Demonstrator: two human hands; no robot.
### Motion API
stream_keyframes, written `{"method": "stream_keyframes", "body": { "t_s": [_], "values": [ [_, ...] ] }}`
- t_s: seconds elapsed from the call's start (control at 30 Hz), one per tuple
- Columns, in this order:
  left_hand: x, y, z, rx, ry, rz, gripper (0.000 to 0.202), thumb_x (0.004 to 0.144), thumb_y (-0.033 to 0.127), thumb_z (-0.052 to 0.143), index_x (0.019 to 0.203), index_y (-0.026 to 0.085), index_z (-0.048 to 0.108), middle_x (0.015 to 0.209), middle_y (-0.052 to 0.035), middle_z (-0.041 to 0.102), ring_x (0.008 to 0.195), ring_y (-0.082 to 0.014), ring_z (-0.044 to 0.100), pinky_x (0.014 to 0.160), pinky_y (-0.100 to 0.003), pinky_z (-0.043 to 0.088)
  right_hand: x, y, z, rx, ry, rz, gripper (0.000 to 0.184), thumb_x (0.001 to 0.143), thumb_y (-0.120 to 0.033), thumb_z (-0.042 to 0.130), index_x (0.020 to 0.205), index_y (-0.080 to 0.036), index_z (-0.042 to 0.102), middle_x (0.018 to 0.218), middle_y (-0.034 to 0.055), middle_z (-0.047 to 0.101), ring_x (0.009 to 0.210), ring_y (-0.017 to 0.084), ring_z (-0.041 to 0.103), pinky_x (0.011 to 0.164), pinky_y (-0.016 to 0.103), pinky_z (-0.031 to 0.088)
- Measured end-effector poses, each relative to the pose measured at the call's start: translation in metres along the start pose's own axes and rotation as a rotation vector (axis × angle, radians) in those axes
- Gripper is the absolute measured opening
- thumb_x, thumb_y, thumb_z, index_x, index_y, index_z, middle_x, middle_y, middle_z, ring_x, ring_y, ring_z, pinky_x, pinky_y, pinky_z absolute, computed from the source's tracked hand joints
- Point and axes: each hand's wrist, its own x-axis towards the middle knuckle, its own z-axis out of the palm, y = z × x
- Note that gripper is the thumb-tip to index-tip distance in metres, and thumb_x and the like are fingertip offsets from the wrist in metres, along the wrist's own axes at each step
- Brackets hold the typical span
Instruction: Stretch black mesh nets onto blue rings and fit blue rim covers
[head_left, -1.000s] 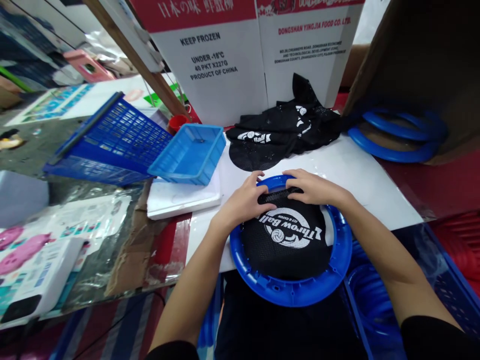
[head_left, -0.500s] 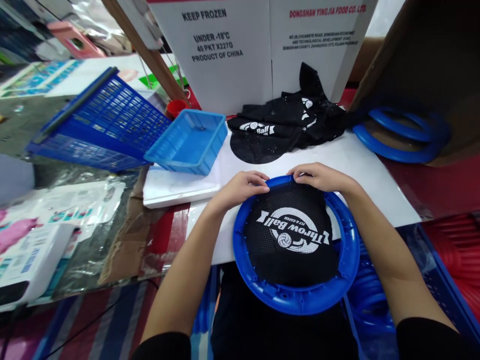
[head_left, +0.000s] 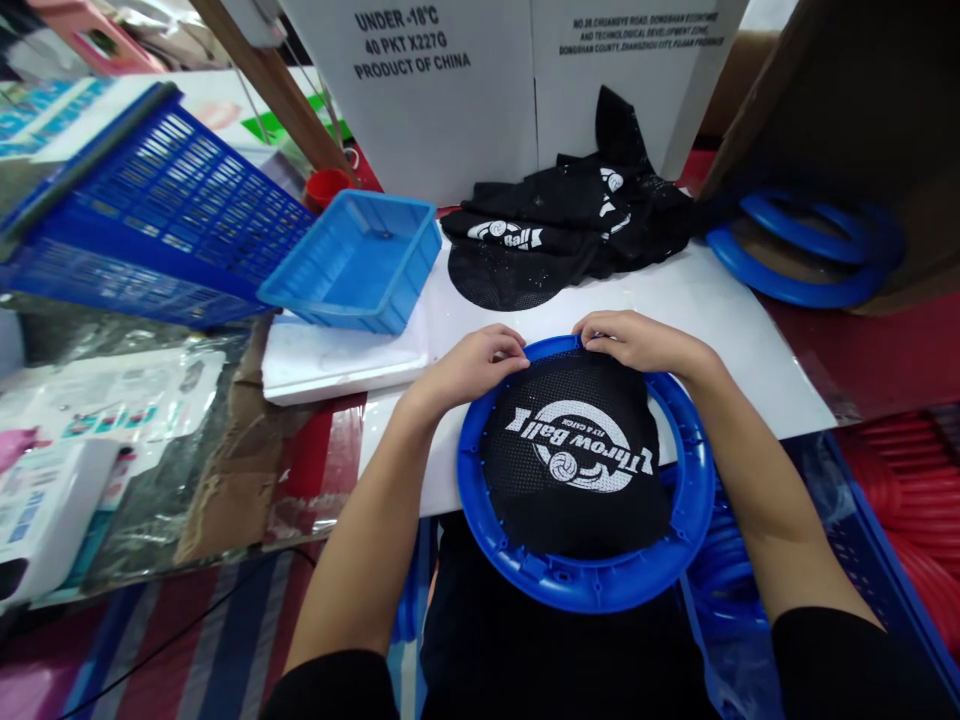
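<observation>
A blue plastic ring (head_left: 600, 590) rests at the table's near edge, partly over my lap. Black mesh fabric (head_left: 517, 490) printed "Throw Ball" lies across it; its left, top and bottom edges meet the ring, while a gap shows along the right. My left hand (head_left: 484, 362) pinches the fabric edge against the ring at the upper left. At the ring's top, slightly right, my right hand (head_left: 626, 338) pinches the fabric's edge between thumb and fingers. What lies right under the fingertips is hidden.
Behind the ring lies a heap of black printed fabric (head_left: 555, 230) before a white carton (head_left: 465, 130). To the left are a light-blue tray (head_left: 349, 270) and a blue basket (head_left: 172, 190). Blue rings (head_left: 802, 290) lie at right; red rings (head_left: 892, 500) fill a bin below.
The surroundings have shifted slightly up and left in view as the head moved. Both hands keep their hold at the ring's top, with fingers only slightly shifted.
</observation>
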Motion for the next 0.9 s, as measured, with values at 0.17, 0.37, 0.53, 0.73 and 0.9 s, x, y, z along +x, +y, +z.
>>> {"method": "stream_keyframes", "body": {
  "t_s": [0.17,0.37,0.53,0.73,0.9],
  "values": [
    [-0.001,-0.002,-0.003,0.081,-0.050,0.031,0.022,0.097,0.035,0.060,0.089,0.019,0.073,0.122,-0.0085,0.069,0.112,-0.0240,0.065,0.106,-0.041,0.053,0.000,0.002,-0.004,0.006,-0.042,-0.023,0.014,0.100,-0.026,0.054,0.095,-0.024,0.067,0.116,0.0086,0.071,0.107,0.026,0.065,0.104,0.046,0.051],
    [-0.001,-0.006,-0.001,0.126,-0.068,0.053,0.028,0.100,0.041,0.053,0.094,0.020,0.071,0.116,-0.0094,0.063,0.109,-0.0254,0.063,0.107,-0.043,0.052,0.009,0.004,0.003,-0.042,-0.007,-0.046,0.014,0.097,-0.021,0.054,0.088,-0.024,0.064,0.111,0.0096,0.066,0.106,0.026,0.063,0.102,0.045,0.052],
    [-0.005,-0.005,-0.009,0.155,-0.103,0.083,0.027,0.099,0.040,0.052,0.096,0.020,0.070,0.116,-0.0095,0.063,0.110,-0.0262,0.062,0.110,-0.046,0.050,0.005,0.002,0.002,-0.078,-0.013,-0.053,0.014,0.098,-0.022,0.053,0.087,-0.023,0.063,0.106,0.0093,0.067,0.102,0.026,0.062,0.100,0.045,0.051],
    [0.001,-0.008,-0.012,0.166,-0.178,0.087,0.026,0.098,0.040,0.054,0.097,0.020,0.070,0.119,-0.0097,0.061,0.112,-0.0262,0.062,0.108,-0.045,0.051,0.005,-0.001,0.003,-0.097,-0.014,-0.054,0.015,0.097,-0.022,0.053,0.086,-0.023,0.064,0.104,0.0094,0.067,0.101,0.026,0.062,0.098,0.045,0.051],
    [0.004,-0.011,-0.008,0.234,-0.151,0.108,0.024,0.098,0.037,0.054,0.098,0.019,0.070,0.119,-0.0106,0.058,0.110,-0.0266,0.061,0.106,-0.045,0.052,0.006,0.000,0.004,-0.092,-0.014,-0.043,0.014,0.096,-0.021,0.054,0.088,-0.022,0.066,0.106,0.0105,0.067,0.101,0.027,0.063,0.098,0.045,0.052]
  ]
}}
